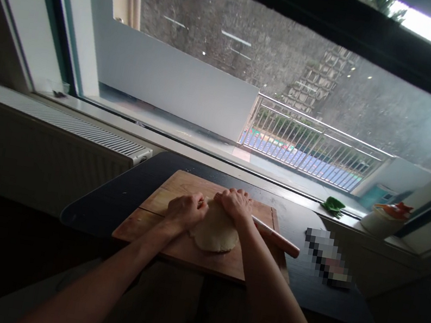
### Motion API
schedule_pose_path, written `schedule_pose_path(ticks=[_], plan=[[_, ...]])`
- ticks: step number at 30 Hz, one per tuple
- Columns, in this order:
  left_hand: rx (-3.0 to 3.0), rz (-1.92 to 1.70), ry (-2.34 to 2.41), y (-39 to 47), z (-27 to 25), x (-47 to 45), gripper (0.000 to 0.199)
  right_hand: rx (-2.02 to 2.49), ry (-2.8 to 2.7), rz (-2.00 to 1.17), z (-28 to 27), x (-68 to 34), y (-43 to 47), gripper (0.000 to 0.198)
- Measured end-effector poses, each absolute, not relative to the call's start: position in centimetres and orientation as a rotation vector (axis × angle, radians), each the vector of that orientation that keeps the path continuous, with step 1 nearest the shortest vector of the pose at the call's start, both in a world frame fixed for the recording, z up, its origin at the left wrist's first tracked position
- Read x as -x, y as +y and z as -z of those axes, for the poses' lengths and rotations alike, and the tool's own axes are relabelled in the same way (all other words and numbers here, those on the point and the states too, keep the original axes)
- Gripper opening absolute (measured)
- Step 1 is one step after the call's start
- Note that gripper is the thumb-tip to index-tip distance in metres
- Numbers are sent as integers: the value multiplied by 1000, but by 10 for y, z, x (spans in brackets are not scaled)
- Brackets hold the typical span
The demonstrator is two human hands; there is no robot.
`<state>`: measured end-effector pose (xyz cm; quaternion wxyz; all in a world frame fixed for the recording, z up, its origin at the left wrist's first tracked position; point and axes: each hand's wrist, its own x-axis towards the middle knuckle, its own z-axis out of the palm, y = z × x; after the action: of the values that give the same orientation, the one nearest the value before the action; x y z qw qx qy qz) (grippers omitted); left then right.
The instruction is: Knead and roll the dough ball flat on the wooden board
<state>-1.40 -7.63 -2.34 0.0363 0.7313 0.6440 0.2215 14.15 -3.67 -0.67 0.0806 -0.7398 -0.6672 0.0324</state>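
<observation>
A pale, rounded slab of dough (215, 230) lies flat on a wooden cutting board (189, 182). My left hand (187, 209) is closed, with curled fingers at the dough's left edge. Over the far right part of the dough, my right hand (235, 203) presses down, its fingers bent around the far edge; the fingertips are partly hidden. A wooden rolling pin (275, 236) rests on the board's right side, just beyond my right wrist, one end sticking out past the board.
The board sits on a dark table (96, 207) with rounded corners. A blurred-out flat object (327, 257) lies on the table's right. Along the windowsill are a green item (332, 205) and a white pot (381, 222). A radiator (80, 130) stands at the left, below the window.
</observation>
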Motion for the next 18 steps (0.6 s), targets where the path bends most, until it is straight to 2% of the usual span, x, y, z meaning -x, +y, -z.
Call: schedule_pose_path(ticks=[6,18], plan=[[-2285,-717,1965,-76,26,15,28,2068,-1973,23,12,-133,-53,44],[-2263,-694,1951,-72,30,15,29,2135,-2037,-36,14,-154,-12,46]])
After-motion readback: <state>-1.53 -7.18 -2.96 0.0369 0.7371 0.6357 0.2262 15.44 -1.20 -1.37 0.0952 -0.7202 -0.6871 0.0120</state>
